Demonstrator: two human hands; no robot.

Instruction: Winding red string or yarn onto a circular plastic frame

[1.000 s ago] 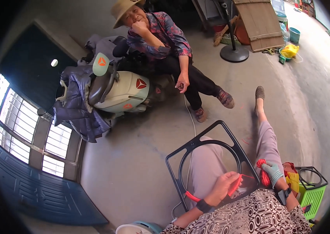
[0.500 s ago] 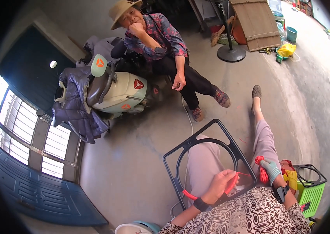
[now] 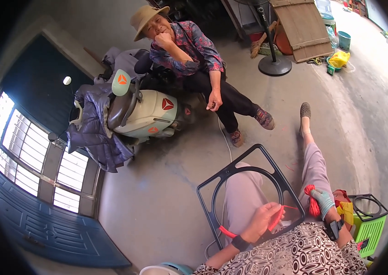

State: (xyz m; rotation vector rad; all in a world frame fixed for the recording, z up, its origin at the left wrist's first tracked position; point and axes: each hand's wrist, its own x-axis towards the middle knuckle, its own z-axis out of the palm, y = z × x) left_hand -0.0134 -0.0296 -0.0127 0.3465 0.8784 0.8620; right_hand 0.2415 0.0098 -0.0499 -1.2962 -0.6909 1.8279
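Note:
A black square frame [image 3: 212,182] with a round ring inside it lies tilted across my lap. Red cord [image 3: 225,232] is wound closely round part of the ring on its near side. My left hand [image 3: 263,222], bare with a dark wristband, pinches the red cord at the ring, fingers closed. From there a thin strand runs right. My right hand [image 3: 325,202], in a pale green glove, is closed round a bundle of red cord [image 3: 312,201] at the frame's right side. The fingertips under the bundle are partly hidden.
A green plastic crate [image 3: 372,233] with another black frame [image 3: 368,207] on top stands at my right. Ahead, a seated person [image 3: 198,59] rests beside a scooter [image 3: 148,112] draped with a dark jacket. A fan stand [image 3: 274,66] is farther back; a white bucket [image 3: 161,269] stands near left.
The whole view has shifted slightly, so everything sits a little lower and to the right. Both hands keep their hold on the cord, with hardly any movement against the frame.

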